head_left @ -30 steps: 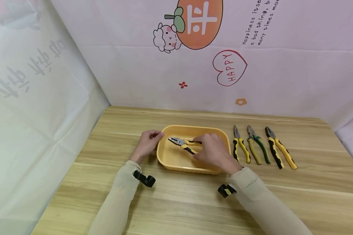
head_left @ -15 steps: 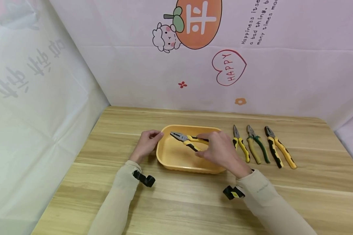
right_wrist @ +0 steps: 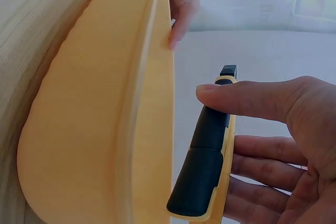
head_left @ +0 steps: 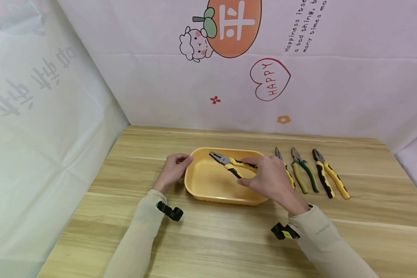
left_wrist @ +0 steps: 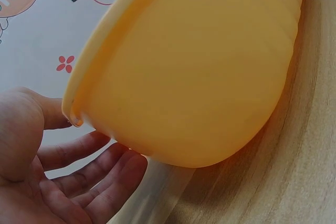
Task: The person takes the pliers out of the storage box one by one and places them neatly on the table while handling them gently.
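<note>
My right hand (head_left: 269,177) grips combination pliers (head_left: 226,160) by their yellow-and-black handles, thumb on one and fingers on the other. The pliers hang above a yellow plastic basin (head_left: 208,197), with the grey jaws pointing to the far left. In the right wrist view, a black-faced handle (right_wrist: 197,171) lies between thumb and fingers, beside the basin wall. My left hand (head_left: 173,170) holds the basin's left end. From the left wrist, the thumb hooks over the rim (left_wrist: 79,87) while the fingers (left_wrist: 113,177) touch the outer wall below.
Right of the basin lie long-nose pliers (head_left: 290,177), partly hidden by my right hand. Beside them are green-handled pliers (head_left: 309,175) and another yellow-and-black pair (head_left: 328,175). A printed white cloth (head_left: 160,85) stands behind the wooden table (head_left: 208,239).
My right hand has lifted the pliers up out of the basin and moved right, covering part of the long-nose pliers. The left hand stays on the rim.
</note>
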{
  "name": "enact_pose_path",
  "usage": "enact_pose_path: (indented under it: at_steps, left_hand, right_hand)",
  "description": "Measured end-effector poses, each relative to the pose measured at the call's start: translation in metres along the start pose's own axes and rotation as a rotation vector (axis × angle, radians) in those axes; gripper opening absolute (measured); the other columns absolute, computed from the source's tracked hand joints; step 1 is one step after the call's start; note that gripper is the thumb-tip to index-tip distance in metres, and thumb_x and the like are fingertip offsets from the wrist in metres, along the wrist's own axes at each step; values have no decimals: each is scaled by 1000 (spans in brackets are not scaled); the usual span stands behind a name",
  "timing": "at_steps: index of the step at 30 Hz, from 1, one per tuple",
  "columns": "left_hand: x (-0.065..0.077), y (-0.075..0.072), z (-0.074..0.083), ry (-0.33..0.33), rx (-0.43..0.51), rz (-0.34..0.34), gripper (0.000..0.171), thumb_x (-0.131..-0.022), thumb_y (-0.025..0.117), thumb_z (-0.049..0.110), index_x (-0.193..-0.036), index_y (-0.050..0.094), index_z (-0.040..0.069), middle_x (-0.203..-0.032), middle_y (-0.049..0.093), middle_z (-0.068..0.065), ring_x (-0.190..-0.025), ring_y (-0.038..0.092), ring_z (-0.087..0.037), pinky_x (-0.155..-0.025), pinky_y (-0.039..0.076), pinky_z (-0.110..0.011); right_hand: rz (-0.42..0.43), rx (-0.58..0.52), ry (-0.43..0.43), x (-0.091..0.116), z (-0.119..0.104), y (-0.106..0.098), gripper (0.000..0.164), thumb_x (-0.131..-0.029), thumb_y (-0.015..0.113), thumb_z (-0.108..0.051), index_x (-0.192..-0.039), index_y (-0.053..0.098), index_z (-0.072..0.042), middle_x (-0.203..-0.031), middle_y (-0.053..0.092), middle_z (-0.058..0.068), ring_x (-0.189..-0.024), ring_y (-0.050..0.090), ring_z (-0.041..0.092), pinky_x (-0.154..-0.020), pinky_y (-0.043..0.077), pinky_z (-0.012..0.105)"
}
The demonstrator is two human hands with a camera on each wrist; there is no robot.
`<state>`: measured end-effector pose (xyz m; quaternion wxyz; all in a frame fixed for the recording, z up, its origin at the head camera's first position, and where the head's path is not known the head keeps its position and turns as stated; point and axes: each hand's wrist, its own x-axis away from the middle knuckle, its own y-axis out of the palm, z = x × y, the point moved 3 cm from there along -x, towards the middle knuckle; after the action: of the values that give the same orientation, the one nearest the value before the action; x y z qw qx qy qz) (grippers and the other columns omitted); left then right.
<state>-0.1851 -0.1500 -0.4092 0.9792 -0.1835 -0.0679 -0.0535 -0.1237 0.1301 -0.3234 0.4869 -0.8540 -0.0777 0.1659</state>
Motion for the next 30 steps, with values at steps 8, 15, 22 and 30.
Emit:
enact_pose_path:
  at_steps: [8, 15, 22, 30]
  left_hand:
    - [0, 0, 0, -6, 0, -3, 34, -105, 58, 27, -122, 69, 0, -110, 66, -13, -97, 61, -23, -79, 53, -30]
    - [1, 0, 1, -6, 2, -2, 34, -105, 59, 28, -122, 69, 0, -110, 67, -14, -96, 61, -23, -78, 52, -29]
    - [1, 0, 2, 11, 10, -1, 35, -105, 59, 27, -121, 69, -1, -109, 67, -16, -96, 61, -24, -77, 51, -27]
    - [1, 0, 0, -8, 27, 5, 33, -104, 60, 27, -120, 70, 0, -105, 66, -13, -90, 60, -21, -75, 52, -29]
  right_hand:
    - [2, -15, 71, 6, 8, -12, 56, -73, 92, -29, -120, 75, -5, -45, 19, -12, -45, 13, 8, -43, 14, 23]
    - [34, 14, 115, 10, 18, -20, 57, -72, 93, -30, -120, 75, -6, -45, 21, -11, -45, 15, 9, -44, 19, 26]
    - [62, 26, 105, 14, 25, -28, 55, -71, 93, -28, -117, 76, -3, -39, 31, -8, -44, 20, 10, -58, 41, 40]
    - [80, 46, 142, 17, 38, -38, 57, -72, 93, -33, -118, 76, -5, -38, 28, -11, -41, 21, 9, -41, 18, 25]
